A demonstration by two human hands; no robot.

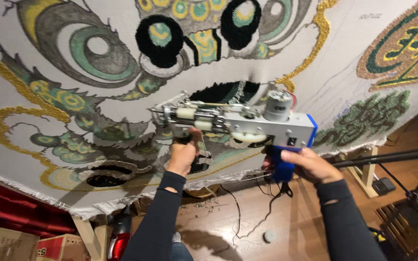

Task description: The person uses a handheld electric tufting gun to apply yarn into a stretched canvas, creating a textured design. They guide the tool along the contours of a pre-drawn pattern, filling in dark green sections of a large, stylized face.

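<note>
- The tufting gun point(247, 123) sits level in front of the stretched cloth point(122, 72), needle end pointing left.
- My right hand point(308, 164) wraps the blue grip; my left hand point(184, 154) clenches the front handle.
- Risk, I judge: the trailing cord point(235, 208) could snag and tilt the needle, tearing the weave.

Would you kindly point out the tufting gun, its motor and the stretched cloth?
Tufting gun point(267, 126), head view, grey metal body.
Motor point(277, 105), head view, silver cylinder's side.
Stretched cloth point(335, 53), head view, bare untufted area.
</note>
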